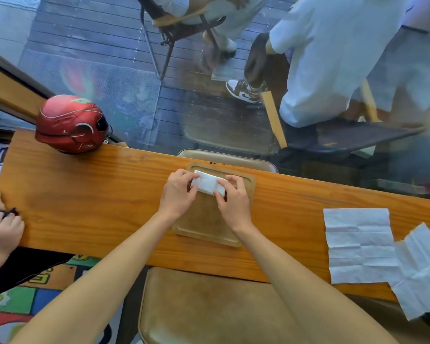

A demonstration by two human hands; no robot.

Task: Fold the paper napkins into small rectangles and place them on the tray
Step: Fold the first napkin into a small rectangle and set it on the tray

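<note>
Currently both hands work one folded napkin (210, 186) over the far end of the wooden tray (250, 192), which lies on the wooden counter (85, 194).

1. Grip: left hand (178, 192) pinches the napkin's left end w/ curled fingers; right hand (232, 197) pinches the near-right end, fingertips curled onto the paper.
2. Handling (est.): thin tissue, very light, soft, no stiffness. Tears if pulled; folds spring open if released early. Hold at the short ends or folded edges; press flat, don't tug.
3. Orientation: long axis runs left-right across the tray, right end angled slightly toward the person. Whether it lies flat on the tray: can't tell.
4. Stock: two unfolded napkins (360, 244) lie on the counter, well apart to the right.
</note>
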